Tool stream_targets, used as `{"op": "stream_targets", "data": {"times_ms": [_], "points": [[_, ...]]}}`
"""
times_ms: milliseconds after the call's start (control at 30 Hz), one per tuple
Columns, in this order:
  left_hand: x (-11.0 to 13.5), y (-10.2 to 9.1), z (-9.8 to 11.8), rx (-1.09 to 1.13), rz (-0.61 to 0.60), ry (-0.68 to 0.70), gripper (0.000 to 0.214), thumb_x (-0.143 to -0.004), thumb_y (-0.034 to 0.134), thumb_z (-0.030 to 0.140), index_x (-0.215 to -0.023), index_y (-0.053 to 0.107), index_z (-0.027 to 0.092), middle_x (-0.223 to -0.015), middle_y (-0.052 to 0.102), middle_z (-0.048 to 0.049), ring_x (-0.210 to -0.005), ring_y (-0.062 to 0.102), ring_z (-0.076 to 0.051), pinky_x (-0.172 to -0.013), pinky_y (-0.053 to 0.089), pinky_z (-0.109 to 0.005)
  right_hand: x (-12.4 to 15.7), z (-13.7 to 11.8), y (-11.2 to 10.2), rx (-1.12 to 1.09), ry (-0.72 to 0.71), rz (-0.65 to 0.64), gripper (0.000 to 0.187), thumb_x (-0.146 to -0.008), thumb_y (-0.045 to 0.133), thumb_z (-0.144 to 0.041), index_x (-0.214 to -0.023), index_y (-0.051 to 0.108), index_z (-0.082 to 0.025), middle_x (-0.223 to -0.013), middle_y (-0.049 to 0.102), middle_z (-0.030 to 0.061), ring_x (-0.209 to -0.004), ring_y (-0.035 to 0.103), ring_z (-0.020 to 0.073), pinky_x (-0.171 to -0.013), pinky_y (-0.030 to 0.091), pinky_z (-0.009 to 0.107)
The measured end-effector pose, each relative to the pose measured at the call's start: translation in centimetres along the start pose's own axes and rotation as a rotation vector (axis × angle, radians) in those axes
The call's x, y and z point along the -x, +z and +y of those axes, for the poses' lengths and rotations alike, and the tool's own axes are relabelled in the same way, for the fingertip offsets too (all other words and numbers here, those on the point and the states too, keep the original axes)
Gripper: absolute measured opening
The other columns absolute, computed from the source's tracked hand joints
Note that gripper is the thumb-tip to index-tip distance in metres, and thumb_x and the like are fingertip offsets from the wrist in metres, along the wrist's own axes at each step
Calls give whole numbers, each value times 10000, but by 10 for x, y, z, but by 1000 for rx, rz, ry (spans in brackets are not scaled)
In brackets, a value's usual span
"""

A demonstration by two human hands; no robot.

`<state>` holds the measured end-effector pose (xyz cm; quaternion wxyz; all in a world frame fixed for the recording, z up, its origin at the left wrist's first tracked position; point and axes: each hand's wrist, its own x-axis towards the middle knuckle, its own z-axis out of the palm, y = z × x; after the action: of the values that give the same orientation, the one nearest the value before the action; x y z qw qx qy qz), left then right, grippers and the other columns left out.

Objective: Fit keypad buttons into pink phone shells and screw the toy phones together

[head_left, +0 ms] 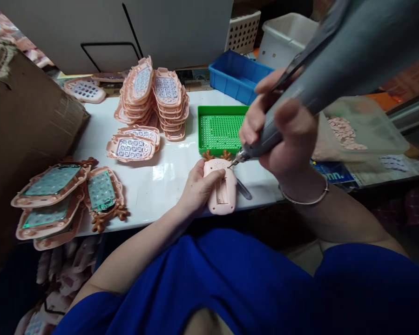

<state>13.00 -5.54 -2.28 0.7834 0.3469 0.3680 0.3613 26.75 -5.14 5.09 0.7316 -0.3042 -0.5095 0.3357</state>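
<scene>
My left hand [197,186] grips a pale pink toy phone casing [220,204] with brown antlers, its back face up and the battery recess showing. The thumb presses on the casing just above that recess. My right hand [286,130] is wrapped around a grey electric screwdriver [277,125], which slants down from the upper right. Its bit meets the casing near the upper right corner; whether a screw sits under the tip is too small to tell. A flat metallic tool, perhaps tweezers [243,189], lies just right of the casing.
A green perforated tray [206,150] stands behind the casing, a blue bin [226,83] farther back. Stacked pink shells with keypads [167,88] rise mid-table. Shells with green circuit boards [52,179] lie left, beside a cardboard box [28,116]. A clear tub [377,125] holds small pink pieces.
</scene>
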Motion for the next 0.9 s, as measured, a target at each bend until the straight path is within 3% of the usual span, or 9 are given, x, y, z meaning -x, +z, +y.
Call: {"op": "stream_targets", "data": {"times_ms": [133, 267, 367, 667, 900], "points": [[-1, 0, 4, 17, -1, -46, 411, -617, 757, 242, -962, 547, 168, -785, 653, 20, -684, 625, -128, -670, 519, -261, -23, 0, -26, 189, -254, 159, 202, -763, 748, -374, -900, 652, -261, -568, 510, -76, -450, 496, 107, -449, 386, 278], [1, 2, 5, 47, -6, -90, 426, -594, 710, 188, -975, 519, 176, -798, 671, 10, -675, 646, -149, -662, 519, -278, -33, 18, -60, 353, -214, 315, 226, -706, 777, -386, -848, 616, -315, -622, 520, -80, -433, 483, 117, -433, 390, 302], [1, 3, 7, 56, -12, -101, 458, -563, 693, 159, -986, 519, 177, -778, 667, 18, -668, 646, -153, -676, 524, -291, -32, 31, -75, 420, -172, 326, 242, -718, 767, -438, -865, 594, -353, -788, 608, -75, -460, 488, 119, -459, 395, 321], [0, 3, 7, 64, -31, -99, 466, -595, 735, 185, -1015, 533, 197, -835, 672, 23, -702, 639, -133, -731, 534, -289, -29, 46, -84, 545, -136, 390, 378, -689, 698, -665, -874, 548, -372, -674, 560, -57, -490, 522, 208, -509, 398, 382], [1, 2, 6, 81, -33, -104, 445, -603, 744, 193, -999, 542, 187, -828, 675, 14, -703, 636, -127, -686, 519, -257, -32, 46, -85, 474, -139, 411, 436, -607, 749, -691, -823, 544, -372, -576, 512, -83, -445, 419, 149, -488, 372, 351]]}}
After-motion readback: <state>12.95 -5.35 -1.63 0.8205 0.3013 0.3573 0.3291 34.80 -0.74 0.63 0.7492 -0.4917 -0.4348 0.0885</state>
